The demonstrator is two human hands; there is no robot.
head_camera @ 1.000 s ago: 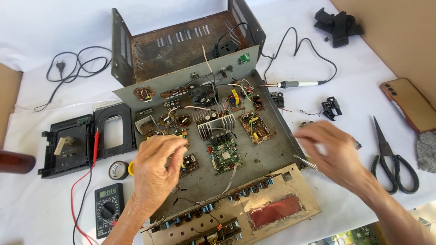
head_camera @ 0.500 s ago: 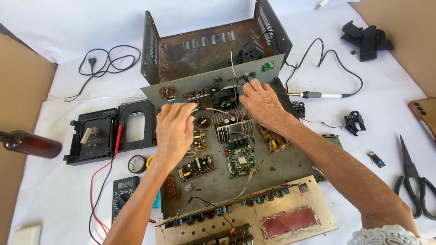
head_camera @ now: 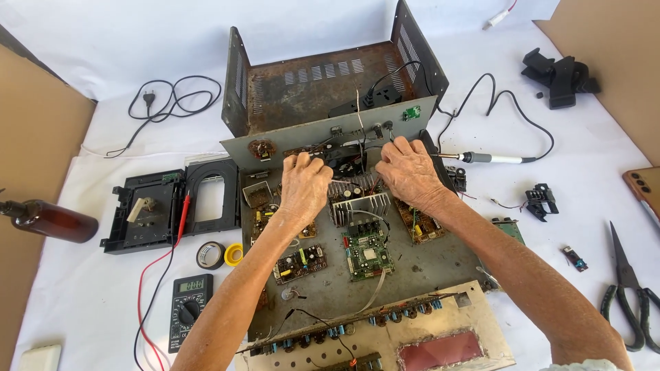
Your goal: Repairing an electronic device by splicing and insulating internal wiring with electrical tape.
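Observation:
An opened grey metal amplifier chassis (head_camera: 412, 268) lies on a white cloth, filled with circuit boards, a finned heat sink (head_camera: 359, 204) and a green board (head_camera: 368, 253). My left hand (head_camera: 304, 187) and my right hand (head_camera: 407, 172) both rest at the chassis's far end. Their fingertips touch a dark component (head_camera: 347, 158) and the wires by the upright rear panel (head_camera: 330, 132). Whether either hand grips anything is hidden by the fingers. The rusty cover (head_camera: 323, 82) stands open behind.
A soldering iron (head_camera: 491, 159) lies right of the chassis. Scissors (head_camera: 629, 288) and a phone (head_camera: 646, 187) sit at the right edge. A multimeter (head_camera: 188, 309) with red lead, tape rolls (head_camera: 220, 254), a black plastic frame (head_camera: 172, 206) and a brown bottle (head_camera: 51, 220) lie left.
Both hands have moved up from the middle and right of the chassis to its far end by the rear panel. The camera view has shifted.

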